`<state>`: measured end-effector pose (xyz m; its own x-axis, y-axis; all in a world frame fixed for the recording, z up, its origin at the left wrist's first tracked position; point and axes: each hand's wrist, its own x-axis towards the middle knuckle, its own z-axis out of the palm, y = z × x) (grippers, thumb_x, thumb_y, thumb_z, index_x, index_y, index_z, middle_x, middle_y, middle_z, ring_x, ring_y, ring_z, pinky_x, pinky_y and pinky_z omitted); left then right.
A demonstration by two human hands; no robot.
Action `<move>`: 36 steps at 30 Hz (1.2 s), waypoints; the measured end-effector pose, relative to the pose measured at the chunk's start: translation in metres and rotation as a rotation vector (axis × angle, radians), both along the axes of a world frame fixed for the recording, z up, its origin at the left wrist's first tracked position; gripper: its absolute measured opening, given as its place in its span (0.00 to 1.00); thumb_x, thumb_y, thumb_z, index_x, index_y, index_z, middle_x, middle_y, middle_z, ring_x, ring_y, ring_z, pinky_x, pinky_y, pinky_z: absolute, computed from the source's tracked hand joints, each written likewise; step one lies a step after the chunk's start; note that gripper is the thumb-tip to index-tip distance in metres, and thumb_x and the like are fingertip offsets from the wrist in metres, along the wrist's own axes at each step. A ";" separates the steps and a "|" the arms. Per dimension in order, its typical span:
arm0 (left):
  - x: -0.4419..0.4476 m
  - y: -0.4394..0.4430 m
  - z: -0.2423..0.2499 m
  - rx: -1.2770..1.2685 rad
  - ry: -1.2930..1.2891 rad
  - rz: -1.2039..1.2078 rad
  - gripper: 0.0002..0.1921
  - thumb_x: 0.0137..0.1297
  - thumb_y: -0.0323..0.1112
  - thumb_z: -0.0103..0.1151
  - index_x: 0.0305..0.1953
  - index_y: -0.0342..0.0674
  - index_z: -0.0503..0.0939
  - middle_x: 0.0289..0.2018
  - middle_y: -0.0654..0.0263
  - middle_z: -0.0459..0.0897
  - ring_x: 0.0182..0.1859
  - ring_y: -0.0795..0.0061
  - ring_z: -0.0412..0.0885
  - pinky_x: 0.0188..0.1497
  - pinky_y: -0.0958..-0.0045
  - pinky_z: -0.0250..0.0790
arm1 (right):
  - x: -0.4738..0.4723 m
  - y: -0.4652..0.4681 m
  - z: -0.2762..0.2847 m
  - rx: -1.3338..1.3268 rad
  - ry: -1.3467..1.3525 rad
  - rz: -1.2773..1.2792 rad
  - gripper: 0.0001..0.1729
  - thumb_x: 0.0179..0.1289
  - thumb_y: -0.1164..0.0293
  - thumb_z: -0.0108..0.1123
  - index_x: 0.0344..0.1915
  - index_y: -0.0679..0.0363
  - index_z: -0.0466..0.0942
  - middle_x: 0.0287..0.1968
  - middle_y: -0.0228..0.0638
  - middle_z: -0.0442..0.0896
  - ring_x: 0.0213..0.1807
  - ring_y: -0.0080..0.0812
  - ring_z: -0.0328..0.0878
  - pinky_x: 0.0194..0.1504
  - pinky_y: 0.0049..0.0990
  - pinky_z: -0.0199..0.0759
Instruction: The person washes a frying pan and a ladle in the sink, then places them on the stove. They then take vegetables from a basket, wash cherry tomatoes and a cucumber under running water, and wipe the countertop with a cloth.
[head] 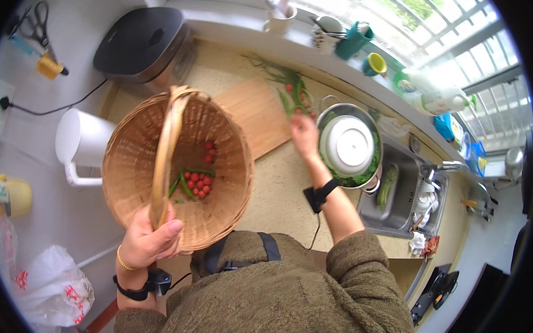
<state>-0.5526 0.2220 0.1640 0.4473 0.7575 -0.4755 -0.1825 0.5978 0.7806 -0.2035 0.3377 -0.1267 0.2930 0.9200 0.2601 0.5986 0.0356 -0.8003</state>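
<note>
My left hand [154,237] grips the arched handle of a wicker basket [134,150], which is tilted so that its inside shows. In it lie several cherry tomatoes [198,183] and a few green chili peppers [185,186]. Out over the counter, my right hand [303,131] is at the near end of a small heap of green peppers [284,102] and small red tomatoes [289,87]; whether its fingers hold one cannot be told. A wooden cutting board [253,114] lies left of that hand, partly behind the basket.
Right of my right hand, a white bowl [349,146] rests upside down on leafy greens in a metal pot [326,111]. Beyond is a steel sink [401,187] with a green gourd-like vegetable [386,186]. A white pitcher [82,141] stands left of the basket, a dark-lidded appliance [139,42] behind.
</note>
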 end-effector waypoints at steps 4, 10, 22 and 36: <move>0.008 -0.006 -0.002 0.035 0.062 -0.095 0.11 0.65 0.30 0.52 0.29 0.42 0.61 0.15 0.76 0.62 0.13 0.89 0.59 0.13 0.85 0.50 | -0.008 0.037 0.054 -0.192 0.049 -0.100 0.20 0.53 0.74 0.57 0.49 0.59 0.75 0.32 0.36 0.81 0.32 0.26 0.77 0.37 0.24 0.71; 0.031 -0.018 -0.012 0.345 0.272 -0.389 0.14 0.65 0.40 0.53 0.38 0.35 0.66 0.18 0.69 0.67 0.19 0.78 0.68 0.23 0.73 0.61 | -0.067 -0.016 0.142 0.050 0.196 0.513 0.07 0.52 0.80 0.56 0.34 0.65 0.77 0.30 0.37 0.81 0.31 0.23 0.78 0.33 0.20 0.72; 0.067 -0.046 -0.037 0.542 0.406 -0.545 0.18 0.65 0.43 0.50 0.39 0.32 0.64 0.20 0.48 0.74 0.25 0.48 0.75 0.28 0.59 0.65 | -0.195 -0.010 0.052 -0.482 -0.817 0.872 0.23 0.52 0.71 0.55 0.51 0.62 0.69 0.49 0.59 0.68 0.53 0.56 0.66 0.51 0.42 0.66; 0.070 -0.051 -0.046 0.540 0.395 -0.572 0.17 0.66 0.43 0.49 0.41 0.32 0.64 0.22 0.46 0.75 0.27 0.45 0.75 0.30 0.57 0.66 | -0.207 -0.009 0.027 -0.595 -0.697 0.731 0.16 0.59 0.73 0.44 0.47 0.60 0.73 0.42 0.57 0.76 0.45 0.50 0.76 0.44 0.40 0.73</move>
